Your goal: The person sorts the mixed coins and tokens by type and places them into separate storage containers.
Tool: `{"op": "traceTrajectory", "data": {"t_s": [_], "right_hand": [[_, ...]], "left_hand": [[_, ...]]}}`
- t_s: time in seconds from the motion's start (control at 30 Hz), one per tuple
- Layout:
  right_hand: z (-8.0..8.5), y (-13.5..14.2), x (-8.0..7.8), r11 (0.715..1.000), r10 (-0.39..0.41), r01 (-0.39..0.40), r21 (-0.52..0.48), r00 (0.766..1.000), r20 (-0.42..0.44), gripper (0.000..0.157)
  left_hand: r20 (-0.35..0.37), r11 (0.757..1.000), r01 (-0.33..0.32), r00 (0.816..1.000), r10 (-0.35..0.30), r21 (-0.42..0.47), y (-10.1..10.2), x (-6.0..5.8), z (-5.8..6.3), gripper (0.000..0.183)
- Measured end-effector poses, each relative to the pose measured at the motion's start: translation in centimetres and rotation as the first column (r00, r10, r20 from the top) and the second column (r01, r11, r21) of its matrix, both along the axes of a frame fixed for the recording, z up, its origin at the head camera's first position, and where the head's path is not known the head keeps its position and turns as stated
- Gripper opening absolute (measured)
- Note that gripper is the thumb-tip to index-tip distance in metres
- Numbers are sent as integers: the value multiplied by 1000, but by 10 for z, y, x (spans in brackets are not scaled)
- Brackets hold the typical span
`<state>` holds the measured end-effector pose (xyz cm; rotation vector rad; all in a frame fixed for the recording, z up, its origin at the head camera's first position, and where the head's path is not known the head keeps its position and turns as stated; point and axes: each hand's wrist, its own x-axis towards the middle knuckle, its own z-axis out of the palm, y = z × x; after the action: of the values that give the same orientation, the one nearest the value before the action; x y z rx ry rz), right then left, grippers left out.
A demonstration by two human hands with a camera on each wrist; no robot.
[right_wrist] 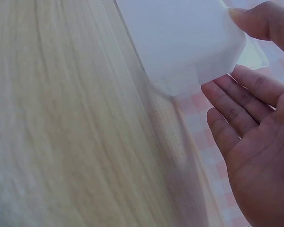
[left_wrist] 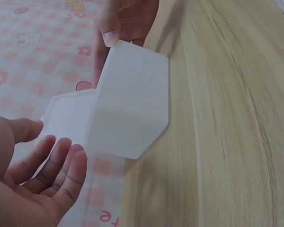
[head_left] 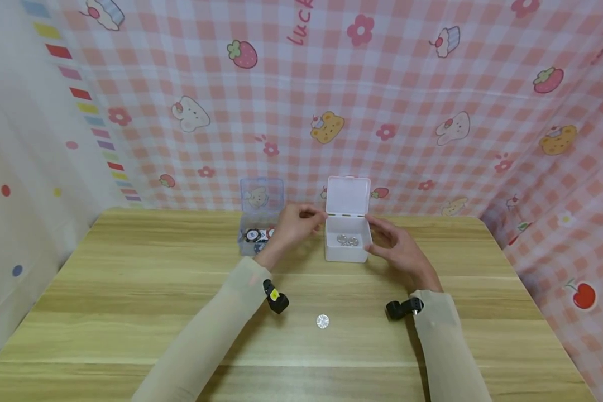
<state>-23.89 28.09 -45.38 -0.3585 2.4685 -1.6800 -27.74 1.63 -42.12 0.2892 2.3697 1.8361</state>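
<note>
A small white plastic box (head_left: pixel 347 254) stands at the back of the table, its hinged lid (head_left: pixel 348 195) raised. Inside lie a couple of shiny silver discs (head_left: pixel 353 242). My right hand (head_left: pixel 399 248) holds the box's right side, thumb near the front and fingers toward the back; the right wrist view shows its thumb (right_wrist: pixel 255 21) on the rim. At the left of the lid hinge is my left hand (head_left: pixel 293 226), fingers loosely bent with nothing seen in them. In the left wrist view, the left fingertips (left_wrist: pixel 61 146) are beside the lid; whether they touch is unclear.
A clear box (head_left: pixel 248 248) with its lid up holds several poker chips (head_left: pixel 253 235), partly behind my left hand. One silver disc (head_left: pixel 322 321) lies on the wooden table (head_left: pixel 130 312) between my forearms. A pink checked cloth (head_left: pixel 281 100) hangs behind the table.
</note>
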Motion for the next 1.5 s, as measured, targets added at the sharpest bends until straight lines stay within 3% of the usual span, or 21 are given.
{"op": "traceTrajectory", "data": {"t_s": [0.13,0.33,0.57,0.93,1.2,1.5], "right_hand": [[-6,2,-3,1000,-5,5,9,1000,-20,64],[-6,2,-3,1000,-2,2,14,999,-33,65],[-6,0,-4,1000,17,-15,27,999,-49,66],[-8,0,-4,1000,17,-16,13,999,-31,67],[-9,1,-4,1000,-12,13,14,1000,-22,64],[-3,1,-1,999,12,-11,32,999,-30,65]], "left_hand": [[-88,998,40,995,-44,-50,-4,2,-1,16],[-228,989,77,968,-105,-128,-10,9,-1,19],[-238,972,89,961,-141,-217,-19,24,-4,32],[-263,939,203,924,-277,-276,-31,42,-11,43],[-280,892,266,883,-377,-365,-39,55,-18,52],[-210,787,322,847,-488,-527,-45,74,-20,61]]}}
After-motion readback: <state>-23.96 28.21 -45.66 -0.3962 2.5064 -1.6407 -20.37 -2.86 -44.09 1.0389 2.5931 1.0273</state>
